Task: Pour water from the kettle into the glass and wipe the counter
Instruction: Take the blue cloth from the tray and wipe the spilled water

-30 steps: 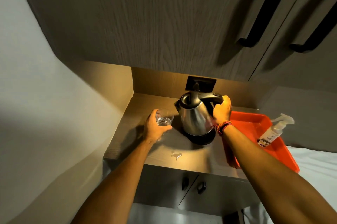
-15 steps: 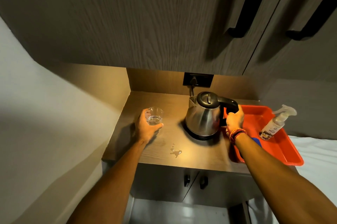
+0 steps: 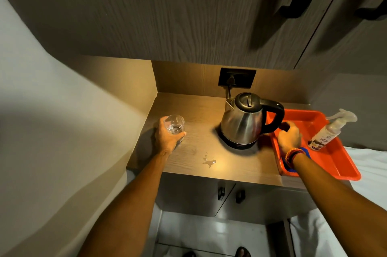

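Steel kettle (image 3: 243,123) upright on base; glass (image 3: 174,126) holds water

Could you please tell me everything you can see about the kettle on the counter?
The kettle has a rounded body of shiny metal, a dark domed lid with a small tab, a short spout facing the back-left, and a thick black loop handle on its right. It stands upright with the lid closed on a round black base on the wooden counter, below a dark wall socket with a plug in it. Neither hand touches it; an orange tray sits beside it on the right.
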The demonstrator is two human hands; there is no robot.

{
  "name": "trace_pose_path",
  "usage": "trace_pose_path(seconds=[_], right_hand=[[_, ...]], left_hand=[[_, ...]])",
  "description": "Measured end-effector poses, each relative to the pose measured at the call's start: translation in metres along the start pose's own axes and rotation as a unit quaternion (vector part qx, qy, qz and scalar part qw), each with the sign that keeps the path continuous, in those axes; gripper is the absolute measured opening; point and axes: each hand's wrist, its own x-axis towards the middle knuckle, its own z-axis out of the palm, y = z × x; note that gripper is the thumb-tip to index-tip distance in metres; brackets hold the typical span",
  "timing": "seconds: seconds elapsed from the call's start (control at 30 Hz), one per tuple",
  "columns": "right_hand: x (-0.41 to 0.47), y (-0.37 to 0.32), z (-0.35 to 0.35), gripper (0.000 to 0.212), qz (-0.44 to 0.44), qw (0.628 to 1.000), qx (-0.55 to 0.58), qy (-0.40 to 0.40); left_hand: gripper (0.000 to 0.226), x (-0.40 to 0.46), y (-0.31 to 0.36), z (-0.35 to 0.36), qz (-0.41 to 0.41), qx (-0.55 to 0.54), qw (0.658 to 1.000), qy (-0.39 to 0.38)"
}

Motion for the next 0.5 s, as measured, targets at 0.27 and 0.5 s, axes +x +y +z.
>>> trace_pose_path(seconds=[0.27, 0.5], right_hand=[[0.008, 0.028, -0.046, 0.036, 0.036, 0.965, -0.261, -0.004], [0.013, 0.061, -0.066, 0.064, 0.125, 0.971, -0.176, -0.098]], left_hand=[[0.101, -0.003, 0.008, -0.001, 0.074, 0.134, 0.988, 0.039], [0.082, -0.031, 0.005, 0.016, 0.358, 0.375, 0.853, -0.055]])
